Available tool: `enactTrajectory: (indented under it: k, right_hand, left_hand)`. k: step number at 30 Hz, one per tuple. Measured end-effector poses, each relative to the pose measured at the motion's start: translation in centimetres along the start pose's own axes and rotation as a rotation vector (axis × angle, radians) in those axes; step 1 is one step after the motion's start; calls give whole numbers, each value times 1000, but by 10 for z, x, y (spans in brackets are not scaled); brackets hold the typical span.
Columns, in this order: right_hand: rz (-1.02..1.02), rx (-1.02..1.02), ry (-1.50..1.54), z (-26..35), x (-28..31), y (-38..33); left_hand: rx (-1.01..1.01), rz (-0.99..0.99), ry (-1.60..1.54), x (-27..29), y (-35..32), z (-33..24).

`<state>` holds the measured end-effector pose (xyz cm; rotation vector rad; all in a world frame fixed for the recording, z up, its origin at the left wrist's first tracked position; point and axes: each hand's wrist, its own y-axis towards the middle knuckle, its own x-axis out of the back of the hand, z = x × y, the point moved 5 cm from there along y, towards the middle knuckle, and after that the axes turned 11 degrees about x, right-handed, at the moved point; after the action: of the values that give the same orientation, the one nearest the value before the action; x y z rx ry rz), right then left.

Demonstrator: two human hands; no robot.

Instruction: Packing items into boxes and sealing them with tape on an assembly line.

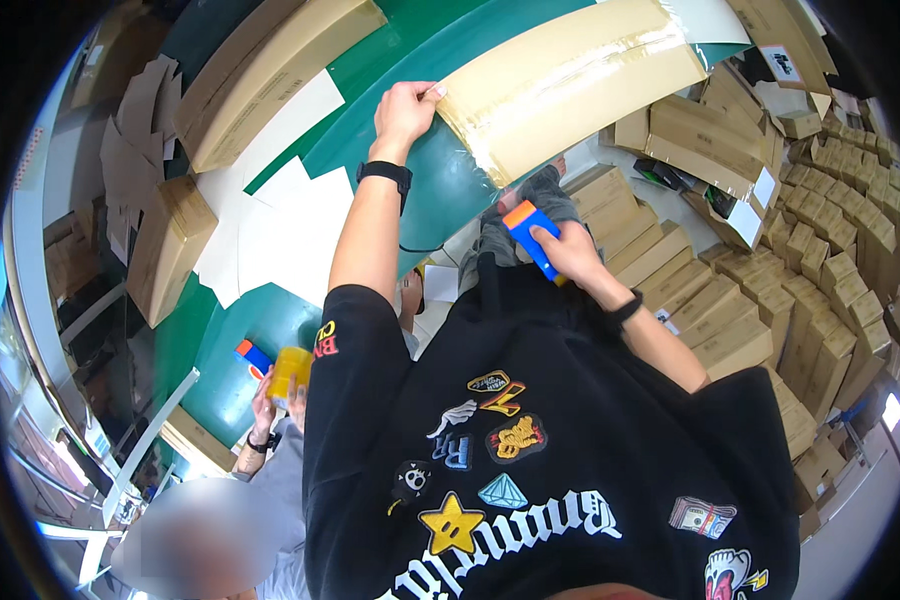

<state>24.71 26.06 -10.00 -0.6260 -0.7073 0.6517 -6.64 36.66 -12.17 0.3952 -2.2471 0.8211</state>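
Observation:
A long cardboard box (570, 85) lies on the green table, with shiny clear tape along its top and ends. My left hand (405, 112) is closed at the box's left corner, thumb and fingers pinched against its edge; whether a strip of tape is between them is too small to tell. Nearer to me, beside the table edge, my right hand (573, 252) grips a blue and orange tape dispenser (532, 238). The dispenser is held apart from the box, its orange end pointing up and left. Its underside is hidden from view.
White cardboard sheets (290, 225) cover the green table (270, 325) to the left, near another long box (270, 80). A co-worker at lower left holds a yellow tape roll (290, 373) by a blue and orange dispenser (254, 354). Stacked cartons (810, 250) crowd the right.

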Motion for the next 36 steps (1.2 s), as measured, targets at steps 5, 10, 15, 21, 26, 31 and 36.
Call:
enactTrajectory:
  k: [5, 10, 15, 21, 26, 31, 36]
  right_hand:
    - [-80, -25, -146, 35, -4, 44]
    - [-114, -147, 132, -41, -17, 104]
    - [-13, 47, 530, -2, 23, 35]
    - [-198, 36, 578, -57, 140, 5]
    - [-328, 128, 576, -55, 195, 31]
    - [-365, 321, 534, 21, 251, 51]
    - [-285, 430, 526, 80, 265, 99]
  left_hand:
    - [-22, -33, 26, -5, 2, -9]
    - [-343, 384, 58, -20, 22, -19]
    - [-335, 186, 834, 1, 16, -38]
    - [-55, 50, 150, -34, -6, -22]
    - [168, 25, -779, -87, -63, -17]
    - [388, -306, -617, -104, -55, -13]
    - [548, -350, -462, -93, -119, 75]
